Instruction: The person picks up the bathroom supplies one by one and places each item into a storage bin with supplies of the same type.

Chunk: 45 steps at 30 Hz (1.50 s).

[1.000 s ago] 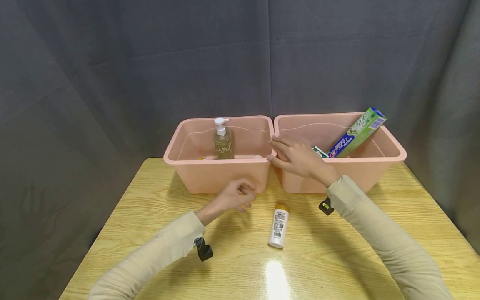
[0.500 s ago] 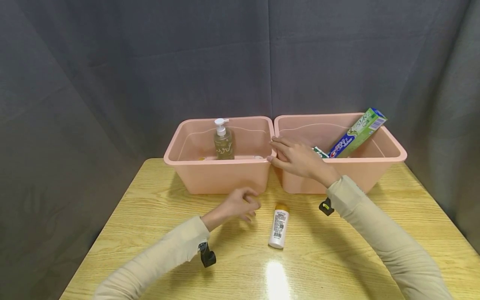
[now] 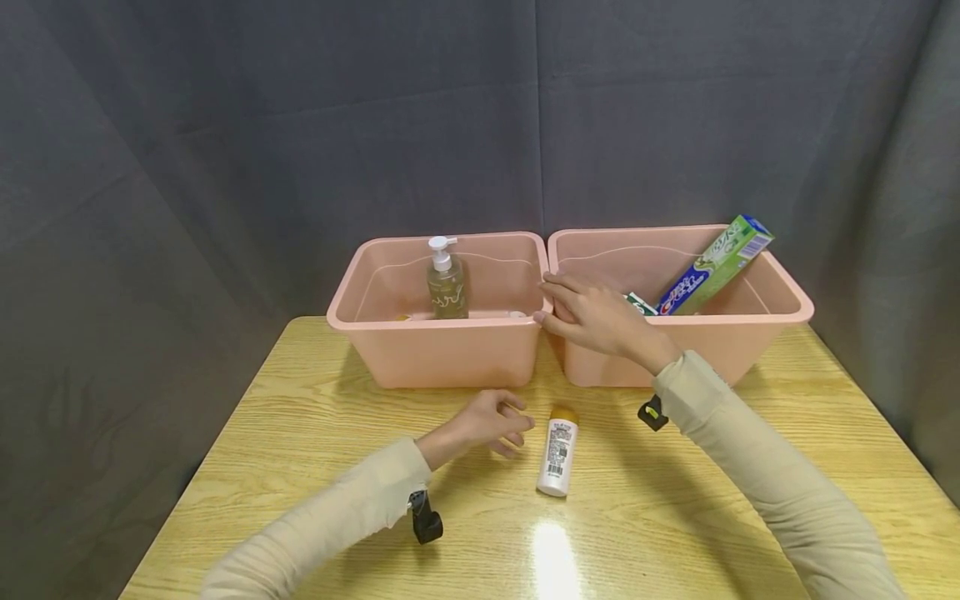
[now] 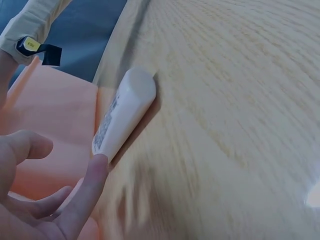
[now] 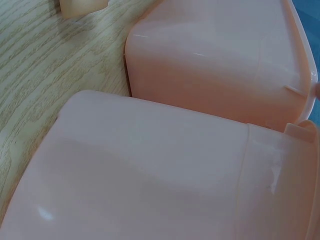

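A white bottle with a yellow cap (image 3: 557, 454) lies on the wooden table; the left wrist view shows its rounded white base (image 4: 137, 85). Just left of the bottle, my left hand (image 3: 495, 421) hovers with loosely bent, spread fingers and holds nothing. In the left wrist view one fingertip overlaps the bottle's far end, and contact cannot be told. My right hand (image 3: 596, 317) rests over the adjoining rims of the left pink bin (image 3: 442, 354) and the right pink bin (image 3: 720, 354), its fingers fairly straight. Almost none of that hand shows in the right wrist view.
Inside the left bin stands a green pump bottle (image 3: 447, 287), with small items partly hidden behind the front rim. A toothpaste box (image 3: 712, 267) leans out of the right bin, beside a green-and-white package (image 3: 641, 305). A dark curtain (image 3: 360, 117) hangs behind.
My left hand has moved right and toward the table's near side, from in front of the left bin to beside the bottle. The right hand, bins and bottle have stayed put.
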Tool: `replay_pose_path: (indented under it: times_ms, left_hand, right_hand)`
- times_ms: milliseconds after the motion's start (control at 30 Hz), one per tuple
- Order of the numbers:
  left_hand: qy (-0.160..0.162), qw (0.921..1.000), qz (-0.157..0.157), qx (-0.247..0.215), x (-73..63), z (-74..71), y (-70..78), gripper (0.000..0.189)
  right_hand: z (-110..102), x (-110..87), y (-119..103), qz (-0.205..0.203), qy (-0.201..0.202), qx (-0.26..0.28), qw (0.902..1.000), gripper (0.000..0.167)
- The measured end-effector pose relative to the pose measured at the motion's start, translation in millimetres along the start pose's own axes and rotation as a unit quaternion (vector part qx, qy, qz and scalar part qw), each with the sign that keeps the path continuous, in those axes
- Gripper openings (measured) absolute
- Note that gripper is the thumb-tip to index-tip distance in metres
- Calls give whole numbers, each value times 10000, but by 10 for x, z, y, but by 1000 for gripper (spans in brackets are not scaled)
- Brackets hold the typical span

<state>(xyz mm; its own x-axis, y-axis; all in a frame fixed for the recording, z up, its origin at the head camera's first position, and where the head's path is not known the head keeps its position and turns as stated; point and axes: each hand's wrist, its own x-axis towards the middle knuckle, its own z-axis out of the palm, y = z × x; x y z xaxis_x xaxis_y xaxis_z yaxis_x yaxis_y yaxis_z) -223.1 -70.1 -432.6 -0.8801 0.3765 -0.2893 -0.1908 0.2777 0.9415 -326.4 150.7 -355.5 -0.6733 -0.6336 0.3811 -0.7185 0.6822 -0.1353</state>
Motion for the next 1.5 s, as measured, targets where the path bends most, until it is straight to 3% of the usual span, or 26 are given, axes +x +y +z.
replay_pose_path:
  times_ms: [400,933,1300,1500]
  left_hand:
    - [-105,9996,-93,-238,58,110,-44,54]
    - [71,9991,-397,-96,110,266,-87,52]
    - [193,9985,-438,266,132,354,-84,47]
    - [343,9961,-444,681,167,421,-83,48]
  right_hand:
    - [5,-7,3,-53,-4,19,10000,63]
    - [6,-8,18,-150,64,-13,9999,61]
    - [14,-6,21,-207,121,-47,9997,61]
    - [8,-6,13,-188,108,-52,9998,61]
